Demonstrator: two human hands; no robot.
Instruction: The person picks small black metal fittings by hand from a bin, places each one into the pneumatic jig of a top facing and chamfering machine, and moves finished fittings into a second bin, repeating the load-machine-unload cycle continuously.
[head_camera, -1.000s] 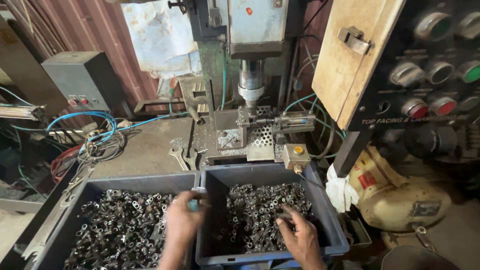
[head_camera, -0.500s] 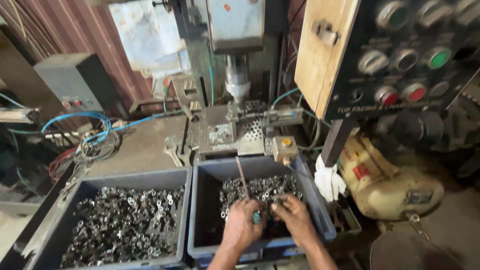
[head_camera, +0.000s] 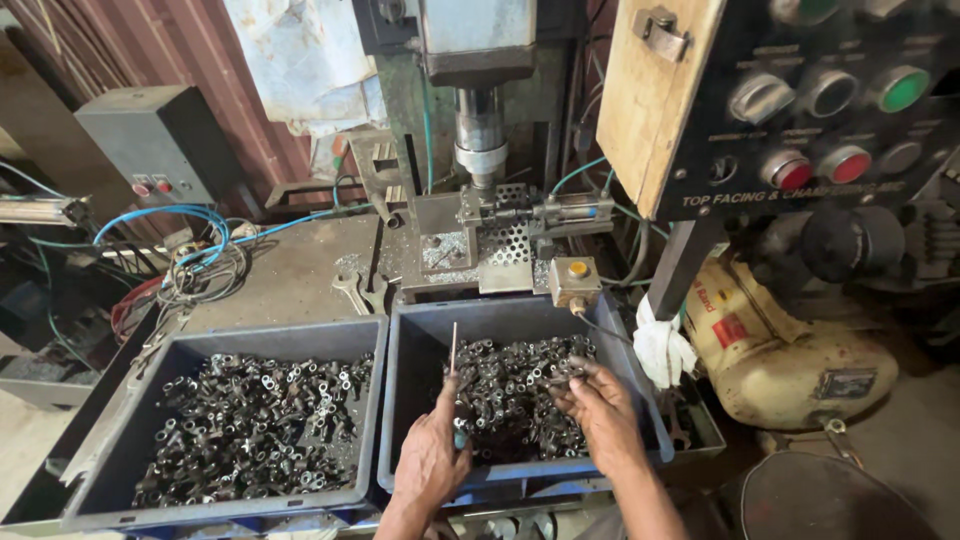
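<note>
Small dark metal parts (head_camera: 515, 395) fill the right blue bin (head_camera: 420, 345), which stands on the tabletop (head_camera: 290, 275) just before the drill machine (head_camera: 480, 110). The left hand (head_camera: 430, 460) is closed around the handle of a thin metal rod (head_camera: 453, 355); the rod stands almost upright, its long axis pointing away from the person, with its tip above the pile. The right hand (head_camera: 600, 410) lies on the right side of the same pile, fingers curled onto some parts, so it is the nearer hand to them; whether it grips one I cannot tell. A second blue bin (head_camera: 110, 440), also full of similar parts, sits touching on the left.
</note>
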